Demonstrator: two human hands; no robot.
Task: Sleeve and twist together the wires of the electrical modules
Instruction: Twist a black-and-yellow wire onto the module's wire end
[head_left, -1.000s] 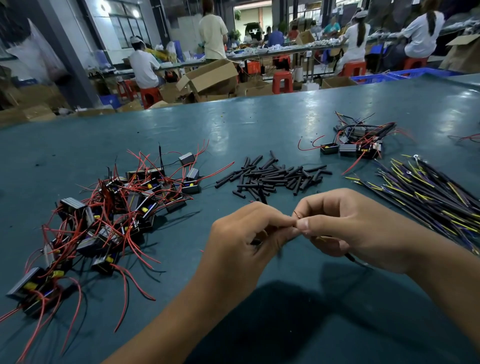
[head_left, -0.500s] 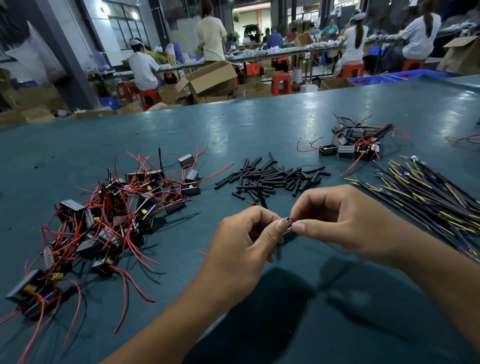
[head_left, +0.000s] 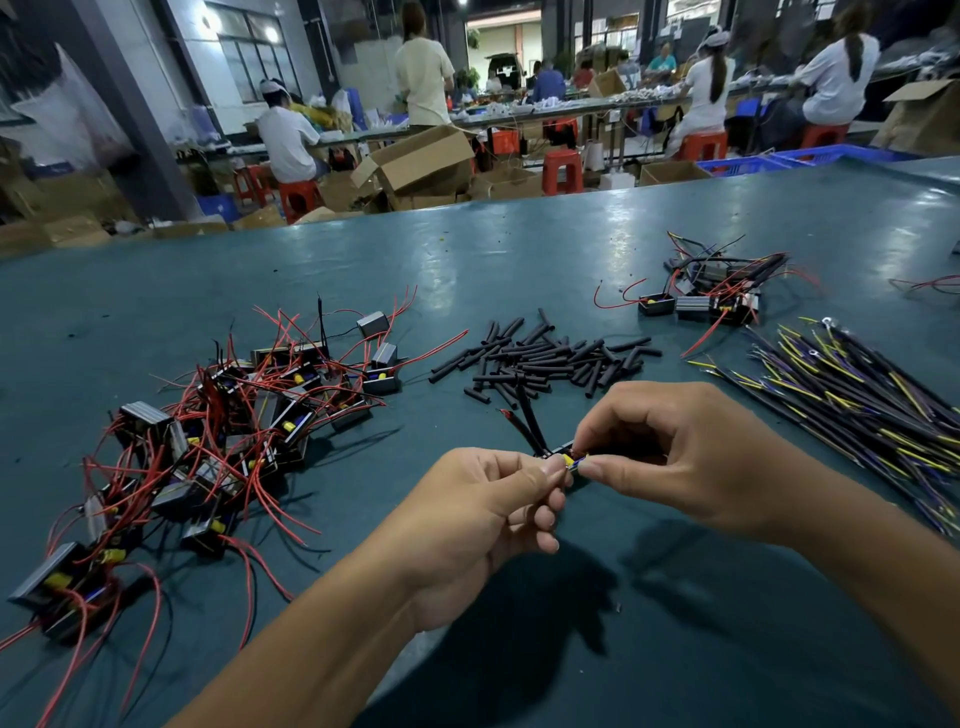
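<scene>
— Busy workshop behind: seated workers at long benches, red stools, open cardboard boxes. Up front, only the teal table (head_left: 322, 270), seen from the single head view.

— Landmark?

— Heap of black sleeve pieces (head_left: 540, 358), mid-table. Left of it, a tangle of modules with red leads (head_left: 218, 436). Right and beyond, a smaller cluster of modules (head_left: 722, 296), perhaps finished, though hard to say. Right and nearer, a fan of dark leads with yellow and purple marks (head_left: 852, 405).

— And the piece in work?

— Just on the near side of the sleeve heap, held above the table between both hands: a small module (head_left: 569, 460), black with a yellow part showing. Two dark sleeved leads (head_left: 530, 426) rising from it toward the heap, one ending in a red tip.

— Hands?

— Left hand (head_left: 488, 514) curled, thumb and fingers pinching the module's left end. Right hand (head_left: 685, 457) curled too, thumb and forefinger pinching its right end. Whether bare strands sit under those fingertips: cannot tell, hidden.

— Step, at a guess?

— Likely seating or turning the module for the next wire. To do it well: steady with the left, work with the right only; push each sleeve fully home before twisting; twist tight and even, one direction; keep strands from splaying out of the sleeve.
</scene>
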